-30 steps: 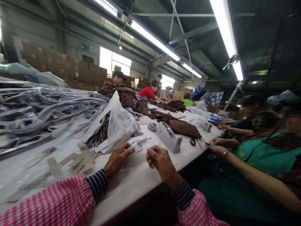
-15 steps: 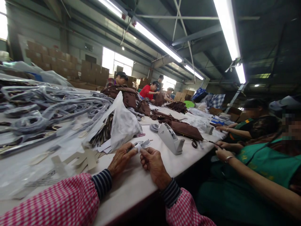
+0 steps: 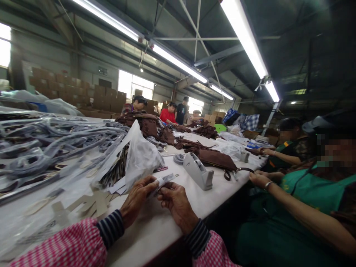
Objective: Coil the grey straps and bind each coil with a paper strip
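Note:
Just above the near part of the table, my left hand is closed around a small clear-plastic-wrapped bundle with a white band on it; a metal ring or hook shows at its far end. My right hand pinches at the near side of the same bundle, its fingers curled. What lies inside the plastic is too small to make out. Beyond my hands stands a grey tape dispenser. Left of it, a white plastic bag partly covers a stack of thin strips.
Plastic-wrapped straps are heaped on the left of the table. Grey-beige card strips lie beside my left sleeve. Brown bags are piled farther back. At right, a co-worker in a green apron holds a dark strap.
My view has tilted up a little. Both hands still hold the bundle; my right fingers have shifted to its near side. The co-worker's strap is now stretched toward the brown bag.

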`<state>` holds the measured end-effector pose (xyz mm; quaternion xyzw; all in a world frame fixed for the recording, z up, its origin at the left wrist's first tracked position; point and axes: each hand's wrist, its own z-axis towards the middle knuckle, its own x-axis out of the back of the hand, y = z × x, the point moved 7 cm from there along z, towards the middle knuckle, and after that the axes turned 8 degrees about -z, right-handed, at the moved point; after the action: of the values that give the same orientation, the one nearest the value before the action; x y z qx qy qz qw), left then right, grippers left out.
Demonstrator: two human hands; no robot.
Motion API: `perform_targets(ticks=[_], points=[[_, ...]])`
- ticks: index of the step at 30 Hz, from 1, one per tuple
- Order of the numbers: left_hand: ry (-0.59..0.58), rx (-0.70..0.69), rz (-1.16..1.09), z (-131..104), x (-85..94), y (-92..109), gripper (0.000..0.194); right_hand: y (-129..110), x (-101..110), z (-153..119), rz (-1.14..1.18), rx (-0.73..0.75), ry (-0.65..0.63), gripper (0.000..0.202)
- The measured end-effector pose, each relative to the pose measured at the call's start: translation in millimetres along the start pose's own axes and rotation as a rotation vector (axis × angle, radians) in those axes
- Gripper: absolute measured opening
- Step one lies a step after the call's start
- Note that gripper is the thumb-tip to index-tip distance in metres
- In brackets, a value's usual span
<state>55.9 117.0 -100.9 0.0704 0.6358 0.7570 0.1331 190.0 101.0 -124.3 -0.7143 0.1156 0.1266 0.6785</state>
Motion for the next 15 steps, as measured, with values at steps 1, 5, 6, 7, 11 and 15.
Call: perform_targets(ticks=[1, 5, 6, 7, 11, 15], points=[[-0.015, -0.006, 0.001, 0, -1.9, 2, 0.032, -1, 0, 1, -0.006, -0.005, 0.006, 0.037], [-0.063, -0.065, 0.05, 1, -7.7, 5, 0.028, 1, 4, 4, -0.048, -0.025, 0.044, 0.037], [-0.064, -0.076, 0.063, 2, -8.1, 5, 0.028, 2, 5, 5, -0.062, -0.028, 0.048, 0.039], [-0.062, -0.083, 0.076, 2, -8.3, 3, 0.028, 3, 7, 6, -0.082, -0.03, 0.048, 0.04], [-0.107, -0.08, 0.123, -2, -13.9, -3, 0.032, 12, 14, 13, -0.249, -0.027, 0.081, 0.044], [0.001, -0.042, 0.171, -7, -9.4, -3, 0.032, 13, 12, 20, -0.47, 0.012, 0.092, 0.028]])
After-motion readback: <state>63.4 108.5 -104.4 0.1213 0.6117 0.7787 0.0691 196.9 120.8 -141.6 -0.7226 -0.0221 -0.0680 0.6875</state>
